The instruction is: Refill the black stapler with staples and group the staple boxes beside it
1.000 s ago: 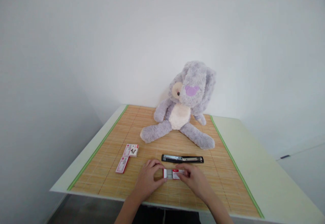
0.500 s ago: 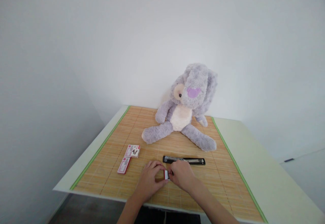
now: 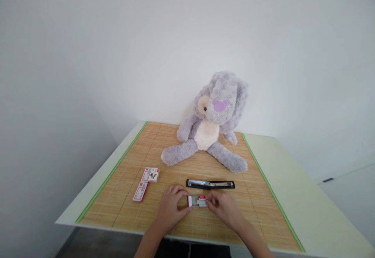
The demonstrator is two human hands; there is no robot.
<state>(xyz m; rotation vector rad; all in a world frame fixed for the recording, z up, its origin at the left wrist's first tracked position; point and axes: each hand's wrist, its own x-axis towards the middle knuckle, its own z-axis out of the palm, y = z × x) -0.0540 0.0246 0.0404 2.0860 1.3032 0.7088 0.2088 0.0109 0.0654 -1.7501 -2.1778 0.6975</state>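
A small red-and-white box of staples (image 3: 198,201) lies on the bamboo mat (image 3: 258,207) near the table's front edge, held between both hands. My left hand (image 3: 170,208) grips its left end with curled fingers. My right hand (image 3: 223,206) pinches its right end. The box looks partly slid open, with a grey inside showing. Just beyond it lies a black stapler (image 3: 210,184), opened out flat with its metal rail up.
Two more red-and-white staple boxes (image 3: 151,174) (image 3: 140,191) lie on the mat's left part. A grey plush rabbit (image 3: 211,123) sits at the back against the white wall. The pale table (image 3: 304,195) extends right of the mat; its left edge drops off.
My right hand covered most of the box half a second ago; it has since slid back to the right, and the box shows longer between the hands again.
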